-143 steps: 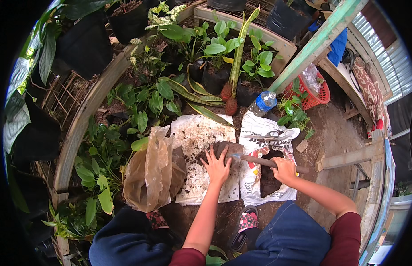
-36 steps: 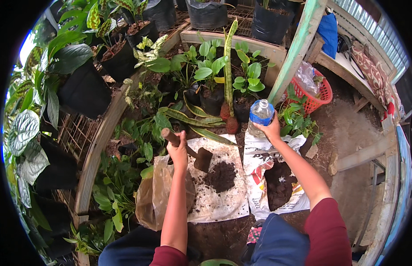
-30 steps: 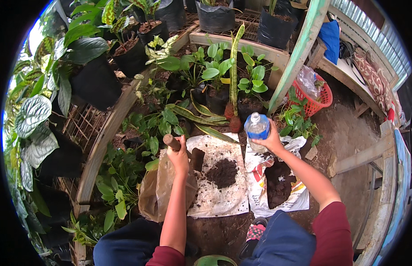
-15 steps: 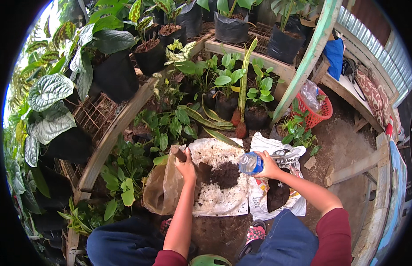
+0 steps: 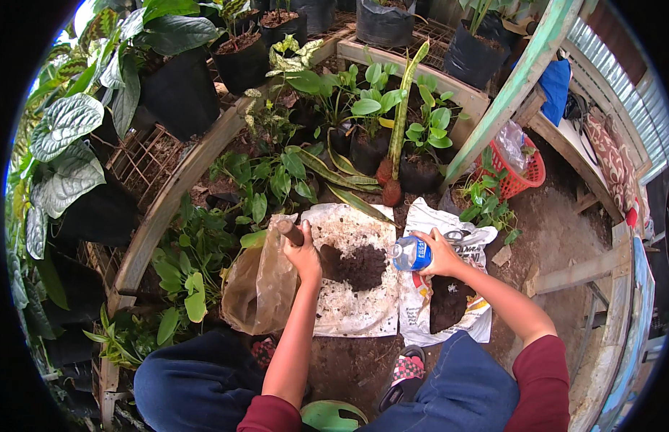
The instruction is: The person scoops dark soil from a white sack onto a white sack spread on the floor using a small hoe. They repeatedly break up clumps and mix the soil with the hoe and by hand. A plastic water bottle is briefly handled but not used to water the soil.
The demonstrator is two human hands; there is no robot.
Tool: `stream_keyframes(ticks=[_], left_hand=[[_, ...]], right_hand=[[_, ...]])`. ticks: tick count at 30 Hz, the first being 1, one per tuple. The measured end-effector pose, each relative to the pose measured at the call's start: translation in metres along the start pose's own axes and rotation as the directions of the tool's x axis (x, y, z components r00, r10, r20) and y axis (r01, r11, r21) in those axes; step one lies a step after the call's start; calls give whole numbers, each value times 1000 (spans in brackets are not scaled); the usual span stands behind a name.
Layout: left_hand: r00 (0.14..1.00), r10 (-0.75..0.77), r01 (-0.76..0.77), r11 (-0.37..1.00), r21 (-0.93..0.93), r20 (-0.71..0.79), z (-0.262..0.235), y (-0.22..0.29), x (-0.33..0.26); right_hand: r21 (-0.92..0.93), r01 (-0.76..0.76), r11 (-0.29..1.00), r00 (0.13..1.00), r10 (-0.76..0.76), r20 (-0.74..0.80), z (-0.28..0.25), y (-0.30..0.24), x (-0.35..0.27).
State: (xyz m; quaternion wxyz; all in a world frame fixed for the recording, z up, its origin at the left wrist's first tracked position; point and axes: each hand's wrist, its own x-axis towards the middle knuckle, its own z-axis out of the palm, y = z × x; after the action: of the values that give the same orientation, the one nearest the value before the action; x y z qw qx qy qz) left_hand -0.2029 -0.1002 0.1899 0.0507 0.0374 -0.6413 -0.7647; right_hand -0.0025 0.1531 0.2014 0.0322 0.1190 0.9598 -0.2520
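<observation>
Right hand [image 5: 441, 253] is gripping a clear plastic water bottle [image 5: 410, 254], tipping it sideways over the dark soil pile [image 5: 357, 266] on a white sheet [image 5: 356, 309]. Left hand [image 5: 303, 252] is clenching what's probably a brown wooden handle [image 5: 290, 232].

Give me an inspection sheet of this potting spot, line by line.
Surface: white sheet spread on bare ground.
Job's things: soil pile on the sheet; clear water bottle tipped toward it.
Clutter: brown plastic bag, second sack with soil.
Grippers: left hand grips a trowel handle; right hand holds the bottle.
Cables: nothing seen.
Surroundings: potted plants, red basket, wooden bench.
</observation>
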Motion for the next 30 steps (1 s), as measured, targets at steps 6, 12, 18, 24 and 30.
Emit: stream_keyframes(ticks=[6,12,18,24,30], left_hand=[[999,46,-46,998,29,23,3,0,0],[999,25,-25,1000,0,25,1,-3,7],[998,55,-55,998,5,33,1,-4,7],[998,49,-49,999,-5,27,2,-7,9],[999,46,-46,999,10,20,0,-6,7]], right_hand=[[-24,19,1000,1000,-19,15,3,7,1],[-101,-52,994,997,57,47,2,2,-1],[-149,-13,989,997,24,71,-1,-6,-1],[-198,32,980,998,-20,59,2,-9,-1],[-176,-37,984,986,65,155,0,-20,2]])
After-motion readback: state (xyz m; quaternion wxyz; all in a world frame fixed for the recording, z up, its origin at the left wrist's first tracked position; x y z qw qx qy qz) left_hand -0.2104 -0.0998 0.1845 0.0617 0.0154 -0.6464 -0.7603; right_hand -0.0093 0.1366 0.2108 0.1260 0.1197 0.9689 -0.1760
